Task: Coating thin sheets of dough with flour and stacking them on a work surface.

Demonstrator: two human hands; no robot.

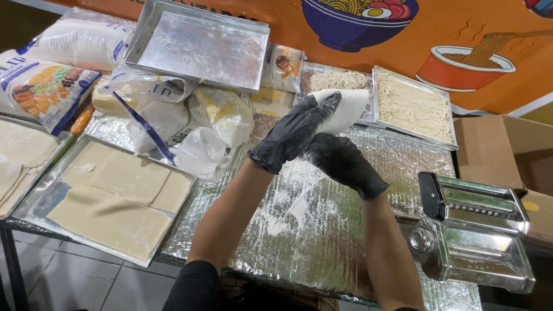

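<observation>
View: head-worn, single | Position: above near edge of foil-covered table (322, 230) | Facing: downward and forward, toward orange banner (288, 23) behind table | Range: close, forearms fill lower centre | Shared coverage: none, one view only

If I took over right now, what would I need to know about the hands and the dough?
Left hand: black glove, wrapped over the top of a floury roll of dough, held above the foil-covered table.
Right hand: black glove, supporting the roll from below.
Done: flat dough sheets lie in a tray at left; cut noodles fill a tray at the back.
Left: the roll is still uncut; the pasta machine stands at right, untouched. Flour dusts the foil in front.
</observation>
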